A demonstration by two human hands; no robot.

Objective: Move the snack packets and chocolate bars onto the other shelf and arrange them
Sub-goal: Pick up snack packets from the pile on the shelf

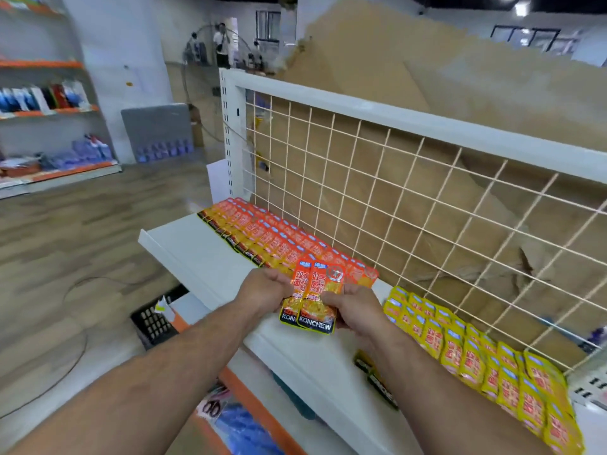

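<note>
Here both hands work together. The left hand (264, 292) and the right hand (353, 307) each curl their fingers round the lower part of a small fan of orange snack packets (312, 295), two faces showing, held just above the white shelf (197, 247).

The orange row (259, 236) lying on the shelf runs from the hands toward eleven o'clock along the wire grid back (394, 192). The yellow packets (476, 359) stretch from the hands toward four o'clock.

To do this step well, I judge the held packets should first be squared in the grip. They should then go down at the near end of the orange row, overlapping like their neighbours, print upward and base toward the shelf front. Loosening one hand at a time should keep the glossy film from sliding.

The base of the front packet reads "KONCHEW" in white on black, and the one behind shows only "KON". Above stand large pale characters on red and a blue tab, too blurred to read.
</note>
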